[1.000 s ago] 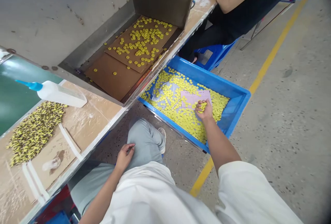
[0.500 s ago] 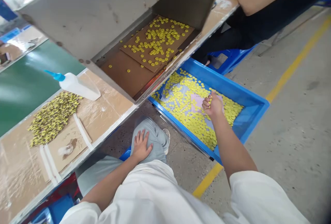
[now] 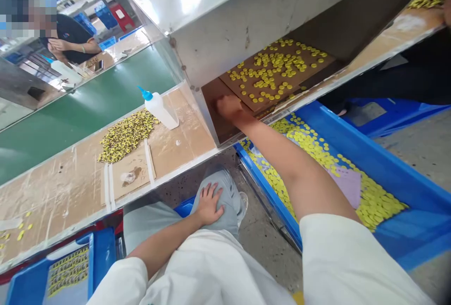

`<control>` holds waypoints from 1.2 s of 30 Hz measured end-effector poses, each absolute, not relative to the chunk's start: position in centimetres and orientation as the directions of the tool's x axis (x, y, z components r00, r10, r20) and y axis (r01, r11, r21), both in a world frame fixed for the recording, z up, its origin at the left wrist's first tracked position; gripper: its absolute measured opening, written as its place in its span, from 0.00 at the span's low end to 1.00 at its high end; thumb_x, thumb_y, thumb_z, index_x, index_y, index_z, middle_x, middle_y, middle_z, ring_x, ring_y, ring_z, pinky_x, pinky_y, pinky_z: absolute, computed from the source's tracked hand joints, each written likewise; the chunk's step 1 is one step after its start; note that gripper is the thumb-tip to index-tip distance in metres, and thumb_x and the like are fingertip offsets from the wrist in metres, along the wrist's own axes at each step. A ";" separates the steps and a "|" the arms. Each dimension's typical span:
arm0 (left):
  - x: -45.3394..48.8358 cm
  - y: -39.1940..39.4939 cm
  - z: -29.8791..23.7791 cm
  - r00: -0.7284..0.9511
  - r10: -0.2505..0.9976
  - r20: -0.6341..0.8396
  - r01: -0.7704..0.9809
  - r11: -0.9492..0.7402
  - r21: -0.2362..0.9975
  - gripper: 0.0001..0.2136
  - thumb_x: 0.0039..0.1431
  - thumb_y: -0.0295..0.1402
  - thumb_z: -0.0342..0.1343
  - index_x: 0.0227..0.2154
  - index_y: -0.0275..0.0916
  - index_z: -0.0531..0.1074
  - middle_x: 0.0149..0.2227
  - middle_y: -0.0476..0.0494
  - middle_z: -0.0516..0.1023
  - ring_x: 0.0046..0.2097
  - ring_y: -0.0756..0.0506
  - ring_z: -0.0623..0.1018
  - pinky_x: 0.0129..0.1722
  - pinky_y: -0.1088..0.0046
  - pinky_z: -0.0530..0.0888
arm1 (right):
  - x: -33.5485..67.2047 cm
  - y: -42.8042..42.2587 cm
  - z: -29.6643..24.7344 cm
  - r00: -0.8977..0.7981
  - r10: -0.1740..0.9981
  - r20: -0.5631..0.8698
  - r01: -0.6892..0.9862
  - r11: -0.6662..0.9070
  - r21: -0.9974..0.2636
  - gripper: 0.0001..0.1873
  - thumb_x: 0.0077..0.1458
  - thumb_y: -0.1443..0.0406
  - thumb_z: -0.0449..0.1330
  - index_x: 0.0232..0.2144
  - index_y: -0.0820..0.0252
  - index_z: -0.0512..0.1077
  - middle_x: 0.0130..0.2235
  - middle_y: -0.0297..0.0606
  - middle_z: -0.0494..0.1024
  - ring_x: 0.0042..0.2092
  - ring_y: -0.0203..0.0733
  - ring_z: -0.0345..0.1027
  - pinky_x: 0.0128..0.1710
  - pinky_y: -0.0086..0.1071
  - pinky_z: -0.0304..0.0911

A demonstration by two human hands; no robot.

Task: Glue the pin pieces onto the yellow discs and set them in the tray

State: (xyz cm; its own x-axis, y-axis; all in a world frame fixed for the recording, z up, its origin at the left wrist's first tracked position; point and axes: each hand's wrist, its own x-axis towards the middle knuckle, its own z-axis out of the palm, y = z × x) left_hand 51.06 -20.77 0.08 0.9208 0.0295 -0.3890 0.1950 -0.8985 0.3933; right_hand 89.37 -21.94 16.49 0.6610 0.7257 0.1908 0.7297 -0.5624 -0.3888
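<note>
My right hand reaches into the opening of a metal housing and hovers, curled palm down, over the near end of a brown cardboard sheet. Its fingers are closed and hide whatever is in them. Several yellow discs lie scattered on the cardboard beyond the hand. My left hand rests flat on my knee, fingers spread, holding nothing. Under my right forearm a blue bin on the floor holds many yellow discs and a pink paper slip.
A white squeeze bottle with a blue tip lies on the taped bench beside a pile of yellow-black parts. A green conveyor belt runs behind. Another person sits across. A blue tray stands at lower left.
My right hand lifted out of the blue bin, closed on yellow discs, and swung left and up into the housing opening. My left hand flattened on my knee. The view turned left.
</note>
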 end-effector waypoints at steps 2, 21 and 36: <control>51.1 -20.6 0.2 0.920 0.043 -0.389 0.204 -0.900 0.384 0.34 0.61 0.47 0.51 0.69 0.42 0.57 0.74 0.36 0.50 0.73 0.28 0.47 0.68 0.40 0.49 | 90.7 -20.0 16.3 0.629 0.757 0.175 0.758 -0.548 -0.354 0.24 0.69 0.61 0.46 0.41 0.71 0.79 0.44 0.63 0.80 0.48 0.62 0.75 0.45 0.50 0.65; 51.5 -19.2 -0.4 0.927 0.113 -0.359 0.245 -0.905 0.348 0.32 0.61 0.45 0.52 0.67 0.41 0.61 0.73 0.36 0.54 0.72 0.28 0.52 0.68 0.42 0.53 | 93.8 -29.5 15.2 0.633 0.581 0.512 0.759 -0.338 -0.556 0.29 0.71 0.53 0.39 0.65 0.65 0.53 0.53 0.47 0.76 0.53 0.47 0.74 0.52 0.41 0.70; 51.5 -21.2 -1.7 0.983 -0.006 -0.185 0.057 -0.941 0.334 0.27 0.62 0.37 0.51 0.64 0.36 0.65 0.69 0.32 0.58 0.70 0.30 0.55 0.67 0.46 0.58 | 65.5 -59.6 -5.9 0.907 0.416 -0.061 0.369 -0.857 -0.359 0.47 0.62 0.39 0.43 0.67 0.70 0.55 0.66 0.63 0.59 0.68 0.66 0.52 0.64 0.57 0.55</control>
